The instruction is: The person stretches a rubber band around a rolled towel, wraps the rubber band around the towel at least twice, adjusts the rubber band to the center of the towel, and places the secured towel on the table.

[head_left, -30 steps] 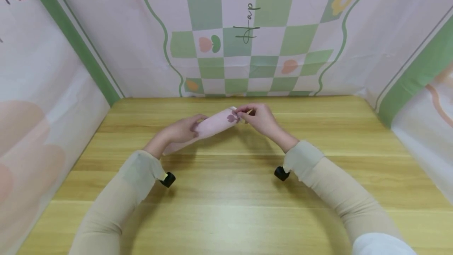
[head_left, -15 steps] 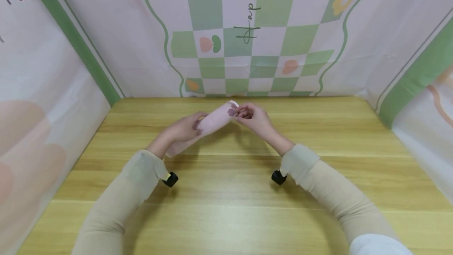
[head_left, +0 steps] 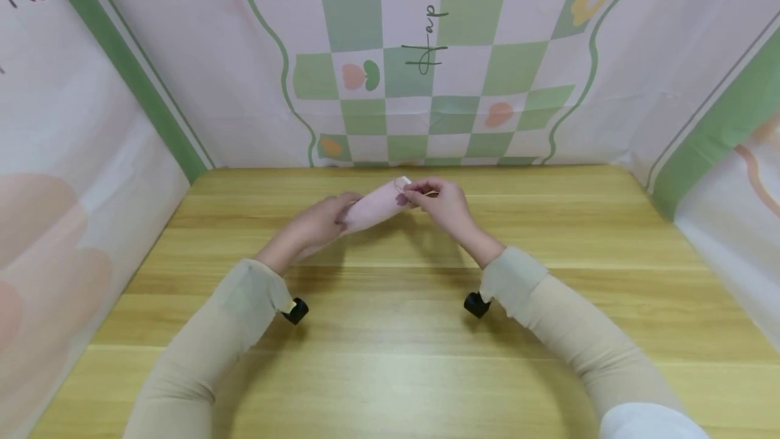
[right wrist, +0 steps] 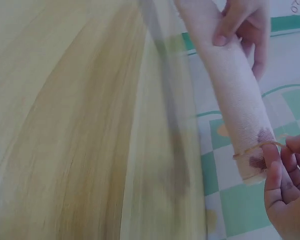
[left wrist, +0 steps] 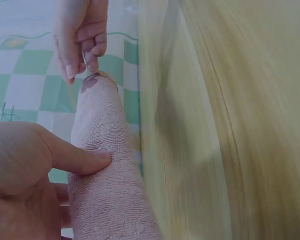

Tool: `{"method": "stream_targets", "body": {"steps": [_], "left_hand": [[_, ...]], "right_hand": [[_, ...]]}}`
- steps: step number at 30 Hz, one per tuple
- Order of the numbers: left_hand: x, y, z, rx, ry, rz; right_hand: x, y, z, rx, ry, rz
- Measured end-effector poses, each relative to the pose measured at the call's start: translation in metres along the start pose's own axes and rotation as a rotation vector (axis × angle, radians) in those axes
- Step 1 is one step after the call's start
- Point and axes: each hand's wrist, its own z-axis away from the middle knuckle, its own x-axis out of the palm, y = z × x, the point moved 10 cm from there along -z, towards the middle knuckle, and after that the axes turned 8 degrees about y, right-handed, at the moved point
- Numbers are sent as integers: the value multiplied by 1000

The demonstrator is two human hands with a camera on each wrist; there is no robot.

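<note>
A person's L hand (head_left: 318, 222) grips a rolled pink towel (head_left: 373, 210), thumb laid across the roll, w/ the towel held above a wood table (head_left: 390, 330). To the right of that grip, at the roll's far end, the R hand (head_left: 447, 206) pinches a thin tan band (right wrist: 252, 149) btwn thumb & fingers. Per the R wrist view, the band crosses the towel just short of its tip, over a dark print (right wrist: 256, 162); a 2nd thin line shows nearer the tip, can't tell if it's the same band. The towel's other end runs back beneath the L wrist. Closer to the viewer than either grip, small black devices (head_left: 296, 311) sit nr the cuffs of beige sleeves (head_left: 189, 351). Beyond both hands, a green-and-white checked cloth (head_left: 469, 15) reads "Happy," sideways.
</note>
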Motion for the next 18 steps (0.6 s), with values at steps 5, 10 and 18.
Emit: {"method": "stream_targets", "body": {"steps": [5,10,18], "left_hand": [[1,5,1,47,15,-87],[3,10,0,105,29,-160],[7,16,1,128,27,-185]], "right_hand": [[1,2,-2,40,4,-42],[3,0,-2,42,18,-52],[2,4,-3,89,44,-39]]}}
